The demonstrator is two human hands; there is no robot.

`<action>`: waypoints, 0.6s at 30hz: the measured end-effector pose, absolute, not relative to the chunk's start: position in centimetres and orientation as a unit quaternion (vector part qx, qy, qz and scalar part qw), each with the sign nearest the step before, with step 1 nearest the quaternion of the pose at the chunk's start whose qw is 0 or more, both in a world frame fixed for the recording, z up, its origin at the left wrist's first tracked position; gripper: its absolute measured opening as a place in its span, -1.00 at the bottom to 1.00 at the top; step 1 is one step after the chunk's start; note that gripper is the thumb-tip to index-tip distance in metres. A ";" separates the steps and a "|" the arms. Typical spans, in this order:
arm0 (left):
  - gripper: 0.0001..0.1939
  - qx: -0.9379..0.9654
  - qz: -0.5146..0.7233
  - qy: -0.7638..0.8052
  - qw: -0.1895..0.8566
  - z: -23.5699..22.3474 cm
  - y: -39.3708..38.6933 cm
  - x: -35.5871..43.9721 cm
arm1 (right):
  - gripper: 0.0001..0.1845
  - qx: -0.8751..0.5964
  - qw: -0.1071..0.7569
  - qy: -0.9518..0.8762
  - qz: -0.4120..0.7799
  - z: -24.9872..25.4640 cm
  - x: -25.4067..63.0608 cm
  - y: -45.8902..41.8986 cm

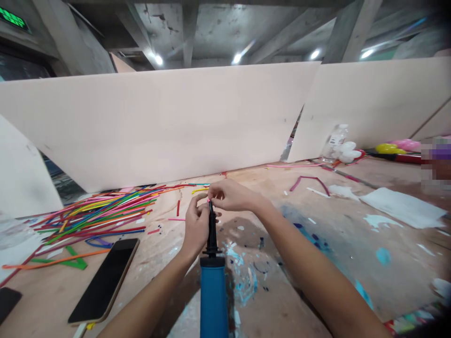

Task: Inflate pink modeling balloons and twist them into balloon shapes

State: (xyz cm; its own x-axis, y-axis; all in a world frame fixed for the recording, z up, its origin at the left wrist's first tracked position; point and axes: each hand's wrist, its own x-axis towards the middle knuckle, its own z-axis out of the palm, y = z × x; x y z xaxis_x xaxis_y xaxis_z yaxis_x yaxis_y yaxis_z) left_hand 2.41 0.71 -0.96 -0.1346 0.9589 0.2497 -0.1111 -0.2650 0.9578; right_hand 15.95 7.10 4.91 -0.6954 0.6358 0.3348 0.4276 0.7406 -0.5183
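Observation:
A blue balloon pump (213,293) with a black tapered nozzle (212,230) points away from me at the bottom middle. My left hand (197,219) is closed around the nozzle near its tip, thumb along its left side. From the right, my right hand (234,195) reaches over with thumb and fingertips pinched at the very tip. A tiny bit of pink balloon (208,201) shows there between the fingers; the rest of it is hidden.
Long uninflated balloons (112,211) in many colours lie piled at the left, near a phone (105,281). White boards (176,126) stand along the back. A plastic bottle (334,143), white inflated balloons (348,152) and a white sheet (403,206) are at the right.

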 end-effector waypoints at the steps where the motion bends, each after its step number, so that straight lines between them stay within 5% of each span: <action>1: -0.71 0.491 0.625 0.426 0.431 -1.0 0.7 2.4 | -0.87 -0.294 0.256 -0.897 0.208 4.9 15.9 7.1; 18: -0.78 0.489 0.633 0.403 0.445 -0.5 0.6 2.1 | -0.84 -0.273 0.259 -0.905 0.198 6.0 16.4 6.7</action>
State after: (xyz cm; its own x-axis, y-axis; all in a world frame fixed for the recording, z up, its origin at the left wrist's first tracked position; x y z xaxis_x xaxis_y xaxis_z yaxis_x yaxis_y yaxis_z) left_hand 2.10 0.63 -0.52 -0.1250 0.9572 0.2609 -0.1695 -0.2797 0.9450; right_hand 16.40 6.71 6.00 -0.7162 0.5971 0.3612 0.3920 0.7724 -0.4997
